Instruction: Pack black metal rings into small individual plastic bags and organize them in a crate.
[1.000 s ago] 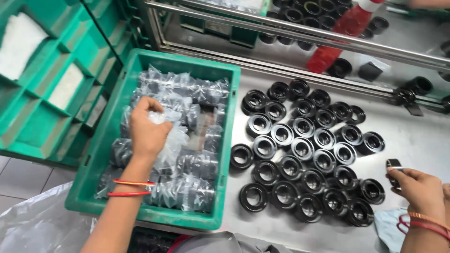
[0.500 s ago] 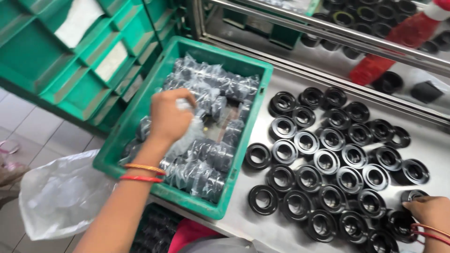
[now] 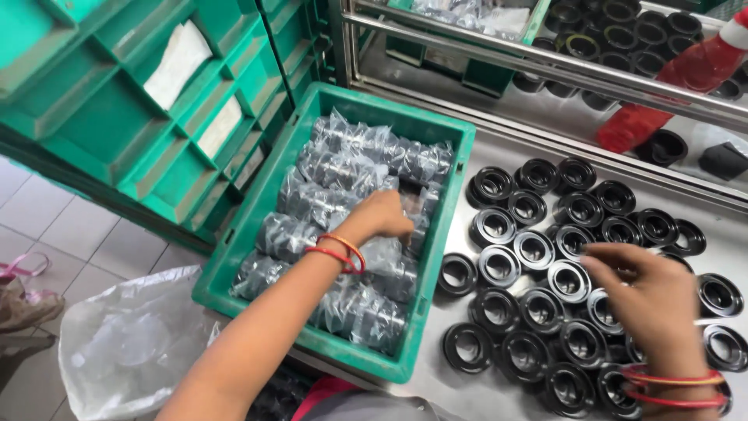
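over on the left side of the shiny steel worktable [image 3: 499, 168] sits a green plastic crate [image 3: 440, 242] stuffed with clear-bagged dark metal parts [image 3: 343, 168], and the left hand [image 3: 383, 217] is reaching down into the middle of the pile, fingers curled under onto a bag. looks like a grab, but i can't tell if it actually has one pinched since the fingertips are hidden. orange and red bangles [image 3: 336, 253] on that wrist. the right hand [image 3: 650, 300] hovers over the spread of black round rubber-looking rings with raised collars [image 3: 534, 249], fingers loosely bent and a bit apart, nothing visibly held, just touching or almost touching the rings under it. those rings are laid out flat, open side up, in rough rows right beside the crate, my guess is so each one's easy to reach. i count somewhere around twenty-five, a few hidden under the hand so not exact. bags in the crate: maybe a dozen-plus, too jumbled to count. one crate on the table, more stacked green crates [image 3: 125, 117] off to the left, a crumpled clear plastic bag [image 3: 132, 347] on the floor, and a red bottle [image 3: 674, 90] lying on the shelf behind with more black rings.
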